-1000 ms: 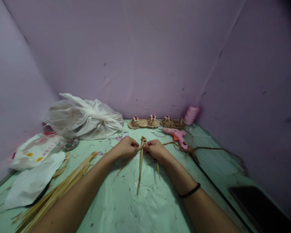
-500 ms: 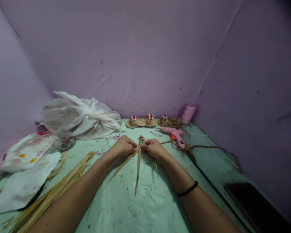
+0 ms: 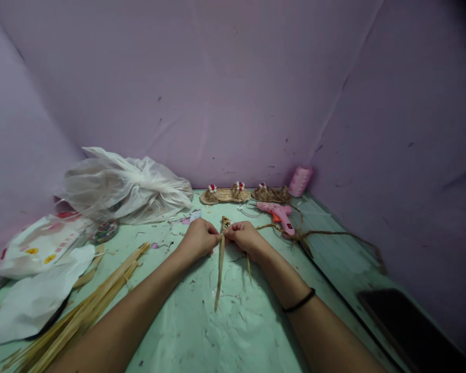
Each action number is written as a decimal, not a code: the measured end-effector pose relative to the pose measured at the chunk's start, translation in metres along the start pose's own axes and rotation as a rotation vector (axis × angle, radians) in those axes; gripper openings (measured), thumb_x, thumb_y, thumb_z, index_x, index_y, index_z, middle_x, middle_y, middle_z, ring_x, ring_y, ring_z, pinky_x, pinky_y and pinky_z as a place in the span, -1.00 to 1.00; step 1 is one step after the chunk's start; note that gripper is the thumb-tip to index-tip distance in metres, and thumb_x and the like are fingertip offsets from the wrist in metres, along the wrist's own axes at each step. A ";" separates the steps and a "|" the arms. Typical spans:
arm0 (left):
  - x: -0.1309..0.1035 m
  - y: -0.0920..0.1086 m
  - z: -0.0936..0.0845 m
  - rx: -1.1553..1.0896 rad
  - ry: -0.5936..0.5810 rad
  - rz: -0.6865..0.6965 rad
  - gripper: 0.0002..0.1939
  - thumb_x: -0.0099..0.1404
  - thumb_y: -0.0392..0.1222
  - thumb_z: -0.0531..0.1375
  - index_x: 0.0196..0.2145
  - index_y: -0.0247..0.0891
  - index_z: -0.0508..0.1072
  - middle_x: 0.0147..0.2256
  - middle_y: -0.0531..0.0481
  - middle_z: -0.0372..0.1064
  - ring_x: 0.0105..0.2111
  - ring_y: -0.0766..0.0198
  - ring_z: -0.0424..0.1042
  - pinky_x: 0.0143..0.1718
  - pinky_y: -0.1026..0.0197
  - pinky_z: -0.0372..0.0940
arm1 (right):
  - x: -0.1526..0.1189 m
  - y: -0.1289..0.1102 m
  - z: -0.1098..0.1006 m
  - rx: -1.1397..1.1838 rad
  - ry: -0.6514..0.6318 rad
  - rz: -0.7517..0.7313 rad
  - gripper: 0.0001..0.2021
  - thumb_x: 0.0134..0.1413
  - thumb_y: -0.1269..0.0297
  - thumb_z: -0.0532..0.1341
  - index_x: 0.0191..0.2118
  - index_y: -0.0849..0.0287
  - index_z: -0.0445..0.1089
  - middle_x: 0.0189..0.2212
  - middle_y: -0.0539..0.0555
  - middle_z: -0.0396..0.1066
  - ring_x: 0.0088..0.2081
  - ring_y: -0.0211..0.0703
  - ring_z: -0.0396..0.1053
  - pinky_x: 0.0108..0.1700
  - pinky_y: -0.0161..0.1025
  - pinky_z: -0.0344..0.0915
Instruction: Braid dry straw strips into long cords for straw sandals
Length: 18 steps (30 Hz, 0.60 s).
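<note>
Between my hands, a short braid of dried straw-like strips (image 3: 226,223) stands out past my fingertips. My right hand (image 3: 244,237) is closed on it, thumb and index finger pinched just below the braided end. Close against its left side, my left hand (image 3: 201,237) has its fingertips pinched together at the strips; its exact hold is partly hidden. One long flat strip (image 3: 219,277) hangs toward me from the braid, and a thinner strip (image 3: 249,269) sticks out below my right hand.
A bundle of dried strips (image 3: 89,311) lies left, near plastic bags (image 3: 128,186) and white paper (image 3: 42,295). Behind are woven slippers (image 3: 227,196), pink thread (image 3: 300,181) and a pink glue gun (image 3: 277,213). Twisted cord (image 3: 334,234) and a dark phone-like slab (image 3: 407,326) lie right.
The strip that slanted down to the left from my left fingers no longer shows there. My left fingers have curled in slightly; my right hand has barely moved.
</note>
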State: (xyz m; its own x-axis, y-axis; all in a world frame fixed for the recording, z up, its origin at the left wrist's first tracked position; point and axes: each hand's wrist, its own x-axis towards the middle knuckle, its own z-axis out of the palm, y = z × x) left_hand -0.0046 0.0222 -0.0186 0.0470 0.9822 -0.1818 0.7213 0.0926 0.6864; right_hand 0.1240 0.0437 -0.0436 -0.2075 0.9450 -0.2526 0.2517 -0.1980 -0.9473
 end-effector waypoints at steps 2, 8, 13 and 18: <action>0.003 -0.002 0.001 0.075 0.053 0.048 -0.79 -0.07 -0.24 0.07 -0.58 -0.38 0.47 -0.74 0.02 0.21 -0.70 0.38 0.15 -0.64 0.34 0.01 | 0.001 0.001 0.000 -0.016 0.010 -0.007 -0.91 -0.24 0.44 0.11 -0.63 0.28 0.31 -0.80 -0.10 0.15 -0.78 -0.46 -0.07 -0.70 -0.39 -0.15; 0.016 0.006 -0.002 0.066 0.110 -0.037 -0.92 -0.18 -0.35 0.08 -0.72 -0.36 0.35 -0.78 0.10 0.06 -0.67 0.39 0.12 -0.66 0.34 -0.06 | 0.006 0.005 0.002 -0.087 0.037 -0.025 -0.90 -0.27 0.47 0.12 -0.65 0.30 0.34 -0.79 -0.07 0.18 -0.73 -0.44 0.00 -0.67 -0.42 -0.10; 0.020 0.024 -0.001 -0.186 0.091 -0.384 -0.85 -0.24 -0.43 0.12 -0.78 -0.31 0.18 -0.84 0.14 -0.04 -0.76 0.42 0.01 -0.72 0.32 -0.14 | 0.006 0.005 0.003 -0.052 0.037 -0.006 -0.89 -0.31 0.48 0.10 -0.65 0.30 0.36 -0.76 -0.03 0.26 -0.71 -0.42 0.04 -0.65 -0.41 -0.08; 0.013 0.024 0.004 -0.243 0.047 -0.312 -0.91 -0.23 -0.46 0.16 -0.74 -0.37 0.30 -0.84 0.14 -0.01 -0.76 0.43 0.01 -0.72 0.35 -0.16 | 0.001 -0.001 0.000 0.063 -0.016 0.069 -0.90 -0.35 0.50 0.07 -0.67 0.28 0.31 -0.76 -0.05 0.25 -0.77 -0.45 -0.07 -0.70 -0.38 -0.19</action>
State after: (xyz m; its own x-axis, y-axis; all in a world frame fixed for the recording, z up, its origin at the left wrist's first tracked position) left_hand 0.0158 0.0367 -0.0072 -0.1846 0.9067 -0.3791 0.5107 0.4181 0.7513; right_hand 0.1232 0.0454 -0.0428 -0.2073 0.9243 -0.3204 0.2064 -0.2788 -0.9379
